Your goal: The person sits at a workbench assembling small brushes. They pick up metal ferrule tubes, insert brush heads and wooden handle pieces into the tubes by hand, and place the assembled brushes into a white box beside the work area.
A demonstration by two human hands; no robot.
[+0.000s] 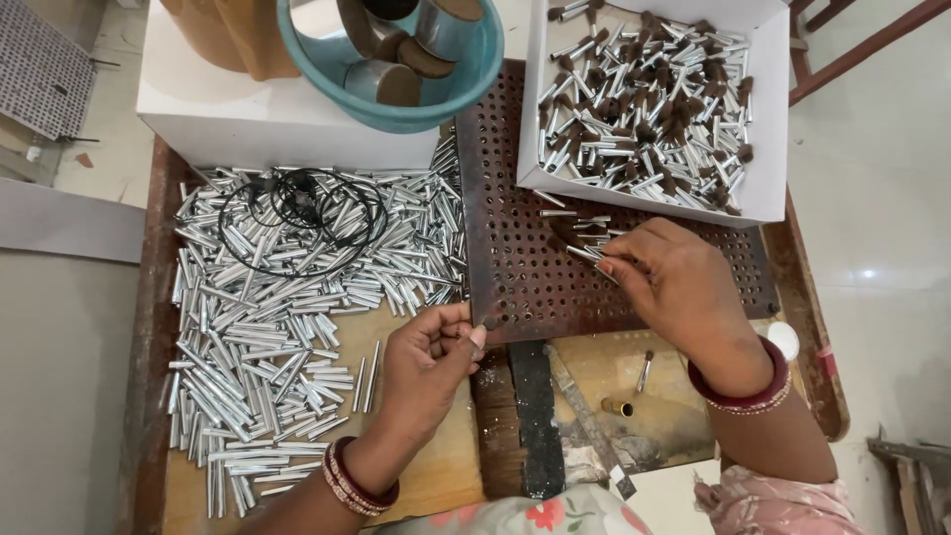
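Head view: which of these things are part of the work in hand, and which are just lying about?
In use:
left hand
right hand
perforated metal plate
pile of silver tubes
white box of tufted tubes

Lying about:
black rubber rings
teal bowl
brass ferrule

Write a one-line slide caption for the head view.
Left hand pinches a small piece beside loose silver tubes; right hand rests on a perforated metal plate.

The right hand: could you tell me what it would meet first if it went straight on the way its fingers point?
Probably the small pile of brush ferrules on the perforated plate, just beyond the right hand.
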